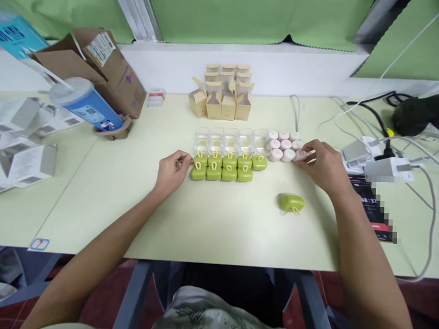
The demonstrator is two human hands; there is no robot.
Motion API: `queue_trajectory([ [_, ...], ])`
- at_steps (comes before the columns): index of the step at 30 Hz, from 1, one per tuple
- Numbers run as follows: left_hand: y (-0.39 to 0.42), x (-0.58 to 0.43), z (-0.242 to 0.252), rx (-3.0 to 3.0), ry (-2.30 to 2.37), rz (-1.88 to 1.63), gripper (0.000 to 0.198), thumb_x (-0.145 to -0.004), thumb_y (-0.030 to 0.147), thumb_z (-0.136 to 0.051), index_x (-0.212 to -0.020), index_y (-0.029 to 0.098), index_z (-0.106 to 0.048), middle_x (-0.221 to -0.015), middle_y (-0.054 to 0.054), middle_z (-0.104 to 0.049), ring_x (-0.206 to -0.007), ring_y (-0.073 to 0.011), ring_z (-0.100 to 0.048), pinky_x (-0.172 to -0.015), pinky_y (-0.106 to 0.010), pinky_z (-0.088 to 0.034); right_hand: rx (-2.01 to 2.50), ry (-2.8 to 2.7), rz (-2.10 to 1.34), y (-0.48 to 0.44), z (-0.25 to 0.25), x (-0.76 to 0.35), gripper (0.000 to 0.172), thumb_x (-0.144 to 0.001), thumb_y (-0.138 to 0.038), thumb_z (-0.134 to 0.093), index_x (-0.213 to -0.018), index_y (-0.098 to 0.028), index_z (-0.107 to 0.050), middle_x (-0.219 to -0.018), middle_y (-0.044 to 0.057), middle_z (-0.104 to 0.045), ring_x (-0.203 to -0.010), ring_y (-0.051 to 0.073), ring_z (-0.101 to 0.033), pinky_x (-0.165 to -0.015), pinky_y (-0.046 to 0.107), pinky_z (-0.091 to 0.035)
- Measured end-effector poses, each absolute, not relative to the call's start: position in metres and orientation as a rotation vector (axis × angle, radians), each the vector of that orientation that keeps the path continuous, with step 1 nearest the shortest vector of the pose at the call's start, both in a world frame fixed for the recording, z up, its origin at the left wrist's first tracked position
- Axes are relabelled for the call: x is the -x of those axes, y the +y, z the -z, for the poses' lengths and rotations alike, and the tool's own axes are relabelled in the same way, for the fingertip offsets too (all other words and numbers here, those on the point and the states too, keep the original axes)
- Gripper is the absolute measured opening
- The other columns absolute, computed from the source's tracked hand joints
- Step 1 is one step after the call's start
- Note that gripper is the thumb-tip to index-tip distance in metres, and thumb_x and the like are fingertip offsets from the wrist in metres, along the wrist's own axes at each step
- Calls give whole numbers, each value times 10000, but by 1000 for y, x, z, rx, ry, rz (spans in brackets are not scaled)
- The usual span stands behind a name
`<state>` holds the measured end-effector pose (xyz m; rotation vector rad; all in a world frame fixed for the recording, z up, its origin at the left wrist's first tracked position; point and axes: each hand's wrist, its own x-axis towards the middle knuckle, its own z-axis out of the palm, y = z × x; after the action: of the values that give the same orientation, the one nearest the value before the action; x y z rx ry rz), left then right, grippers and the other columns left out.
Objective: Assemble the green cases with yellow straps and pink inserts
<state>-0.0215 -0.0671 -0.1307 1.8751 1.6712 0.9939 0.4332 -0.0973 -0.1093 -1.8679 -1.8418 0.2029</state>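
Observation:
My left hand [171,173] is at the left end of two rows of small glossy green cases with yellow loops [229,173]. Its fingers are curled, with the tips against or just beside the end case; whatever they may hold is hidden. Thumb and fingers of my right hand [322,165] close around a pale pink rounded piece [300,156] at the near right corner of a block of pink and white pieces [285,144]. Behind the green rows stand clear plastic cups [231,136]. A single green case [291,202] lies on its side nearer me.
Open cream-coloured small boxes [227,107] stand by the wall. White boxes [34,170], a blue canister [90,107] and a cardboard carton [117,82] are at left. Chargers [387,168], cables and a phone [374,208] lie right, beside my right forearm.

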Motion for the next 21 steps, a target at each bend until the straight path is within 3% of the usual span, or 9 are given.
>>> queue_trajectory([
  [6,-68,20,130,-1934,1650,-970,223,-1012,347,-604,-918,205,-747,-916,-29,-843,-644,-138,-546,-680,-285,-464,1975,-1845,-242,-103,93,-428,365,-819,-276,-691,-1167,-211,-602,-1321,218,-736,-794,251,-768,-865,449,-619],
  [8,-68,21,131,-1944,1646,-966,224,-1022,345,-604,-923,201,-744,-921,-28,-836,-653,-137,-547,-699,-292,-463,2037,-1810,-178,-111,80,-432,361,-819,-278,-673,-1167,-218,-596,-1279,199,-761,-795,256,-766,-880,462,-604],
  [11,-66,22,133,-1954,1635,-957,198,-1025,303,-605,-920,200,-737,-911,-22,-805,-666,-135,-550,-718,-296,-472,2025,-1881,-299,-127,63,-437,315,-911,-501,-723,-1106,-271,-634,-1082,94,-803,-823,284,-781,-828,464,-600],
  [14,-71,20,133,-2004,1627,-1208,211,-1046,288,-598,-907,200,-730,-919,-41,-721,-741,-151,-590,-719,-303,-494,1878,-2238,-829,-144,65,-431,524,-824,-700,-873,-1142,-316,-712,-1034,61,-820,-790,300,-791,-661,429,-601],
  [16,-82,14,131,-2107,1560,-1502,239,-1088,321,-592,-928,207,-728,-902,-42,-642,-762,-160,-592,-695,-310,-502,1778,-2414,-903,-150,72,-417,465,-762,-611,-966,-1038,-305,-751,-949,70,-800,-734,307,-764,-610,429,-581],
  [18,-100,2,129,-2300,1318,-1679,196,-1114,323,-602,-1001,223,-727,-897,-35,-614,-761,-161,-599,-666,-307,-515,1613,-2482,-798,-151,77,-399,281,-815,-461,-938,-951,-288,-765,-904,75,-772,-702,289,-737,-621,429,-572],
  [20,-120,-12,128,-2502,946,-1624,111,-1109,298,-638,-1160,244,-721,-982,-49,-661,-823,-168,-658,-659,-292,-561,1378,-2467,-851,-149,75,-379,206,-907,-401,-857,-1074,-295,-798,-999,66,-797,-773,266,-754,-682,413,-598],
  [21,-129,-19,129,-2561,789,-1531,192,-1111,323,-659,-1284,251,-701,-1062,-68,-686,-882,-179,-691,-667,-287,-594,1262,-2417,-935,-148,73,-369,234,-940,-396,-837,-1151,-302,-796,-1067,62,-810,-828,256,-767,-710,398,-611],
])
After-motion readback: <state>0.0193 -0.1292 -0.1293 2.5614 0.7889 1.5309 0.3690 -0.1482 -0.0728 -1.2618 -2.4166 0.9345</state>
